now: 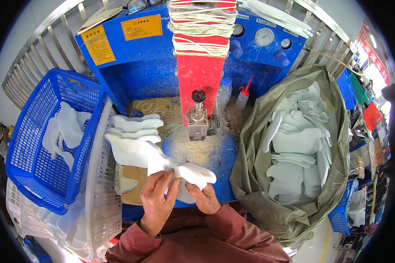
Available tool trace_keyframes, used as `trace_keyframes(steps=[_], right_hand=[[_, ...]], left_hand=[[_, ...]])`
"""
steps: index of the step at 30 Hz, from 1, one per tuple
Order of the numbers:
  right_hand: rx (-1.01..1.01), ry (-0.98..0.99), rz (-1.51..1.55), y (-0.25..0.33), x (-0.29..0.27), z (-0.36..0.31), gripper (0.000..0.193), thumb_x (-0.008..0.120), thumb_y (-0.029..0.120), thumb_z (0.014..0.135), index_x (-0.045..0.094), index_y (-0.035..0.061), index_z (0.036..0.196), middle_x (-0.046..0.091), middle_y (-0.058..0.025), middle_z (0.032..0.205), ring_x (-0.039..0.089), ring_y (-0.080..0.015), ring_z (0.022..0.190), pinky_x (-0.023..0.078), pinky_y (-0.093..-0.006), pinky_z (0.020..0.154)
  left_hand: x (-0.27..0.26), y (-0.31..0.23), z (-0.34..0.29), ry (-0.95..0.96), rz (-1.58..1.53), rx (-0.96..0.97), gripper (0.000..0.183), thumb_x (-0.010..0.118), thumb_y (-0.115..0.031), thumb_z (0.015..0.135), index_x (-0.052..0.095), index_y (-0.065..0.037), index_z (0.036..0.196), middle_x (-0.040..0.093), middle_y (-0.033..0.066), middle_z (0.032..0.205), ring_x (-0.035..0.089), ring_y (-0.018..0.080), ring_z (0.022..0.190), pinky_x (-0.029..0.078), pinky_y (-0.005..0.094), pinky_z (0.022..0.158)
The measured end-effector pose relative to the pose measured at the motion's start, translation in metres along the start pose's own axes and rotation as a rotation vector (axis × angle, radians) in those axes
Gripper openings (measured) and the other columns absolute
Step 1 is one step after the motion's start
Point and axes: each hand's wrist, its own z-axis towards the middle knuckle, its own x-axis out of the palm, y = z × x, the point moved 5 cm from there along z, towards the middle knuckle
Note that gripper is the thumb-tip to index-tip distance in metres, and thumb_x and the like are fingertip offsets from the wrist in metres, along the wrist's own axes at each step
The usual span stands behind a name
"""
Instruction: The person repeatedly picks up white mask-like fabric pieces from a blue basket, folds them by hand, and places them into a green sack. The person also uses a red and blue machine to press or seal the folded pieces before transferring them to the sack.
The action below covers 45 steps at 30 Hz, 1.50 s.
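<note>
The person's maroon garment lies nearest the camera, just below the fingers. Held up between the left fingers and right fingers is a white pad, both sets gripping its near edge. Its long axis runs left to right, sloping slightly toward the person, with a rounded end pointing right past the right fingers. It looks smooth, matte and curved. Beyond the left fingers sits a stack of white pads; ahead of both, a dusty blue surface under a red machine arm. Farther left stands a blue basket; to their right, an olive sack of white pieces.
</note>
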Motion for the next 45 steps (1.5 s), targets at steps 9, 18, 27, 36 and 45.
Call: trace_keyframes(steps=[9, 18, 27, 36, 45], right_hand=[[0.002, 0.052, -0.105, 0.003, 0.003, 0.001, 0.049, 0.051, 0.013, 0.107, 0.041, -0.0018, 0.152, 0.045, -0.0093, 0.154, 0.042, -0.0184, 0.139, 0.032, -0.0320, 0.116], [-0.015, 0.034, -0.069, 0.000, 0.007, 0.002, 0.046, 0.053, 0.008, 0.106, 0.043, -0.0018, 0.149, 0.051, -0.0077, 0.146, 0.046, -0.0164, 0.132, 0.035, -0.0306, 0.112], [0.094, 0.089, -0.097, 0.009, 0.009, -0.001, 0.054, 0.058, 0.011, 0.103, 0.037, -0.0036, 0.152, 0.048, -0.0117, 0.147, 0.046, -0.0183, 0.133, 0.037, -0.0325, 0.112], [0.002, -0.004, -0.175, 0.003, 0.002, 0.001, 0.046, 0.061, 0.018, 0.104, 0.049, -0.0022, 0.144, 0.059, -0.0077, 0.131, 0.053, -0.0146, 0.118, 0.044, -0.0306, 0.102], [0.050, 0.077, -0.139, 0.005, 0.008, -0.007, 0.040, 0.055, 0.024, 0.108, 0.055, 0.0006, 0.140, 0.061, -0.0041, 0.127, 0.055, -0.0119, 0.113, 0.046, -0.0289, 0.097]], left_hand=[[0.001, 0.000, 0.001, -0.014, 0.003, -0.015, 0.026, 0.076, -0.014, 0.090, 0.072, 0.002, 0.110, 0.069, 0.0183, 0.102, 0.068, 0.0304, 0.087, 0.055, 0.0378, 0.071], [0.011, 0.011, -0.003, -0.033, -0.050, -0.056, 0.026, 0.079, -0.005, 0.084, 0.071, 0.001, 0.108, 0.069, 0.0161, 0.097, 0.072, 0.0269, 0.081, 0.057, 0.0351, 0.067], [0.015, 0.017, -0.005, -0.023, -0.053, -0.055, 0.025, 0.080, -0.006, 0.082, 0.070, -0.002, 0.106, 0.069, 0.0133, 0.091, 0.070, 0.0305, 0.076, 0.057, 0.0380, 0.063], [0.010, 0.022, -0.007, 0.049, -0.203, -0.117, 0.031, 0.078, -0.007, 0.085, 0.068, -0.001, 0.114, 0.070, 0.0140, 0.089, 0.072, 0.0277, 0.077, 0.057, 0.0377, 0.064], [-0.019, 0.017, 0.007, 0.079, -0.079, -0.101, 0.041, 0.080, -0.009, 0.084, 0.069, -0.005, 0.123, 0.069, 0.0133, 0.114, 0.068, 0.0255, 0.103, 0.056, 0.0343, 0.086]])
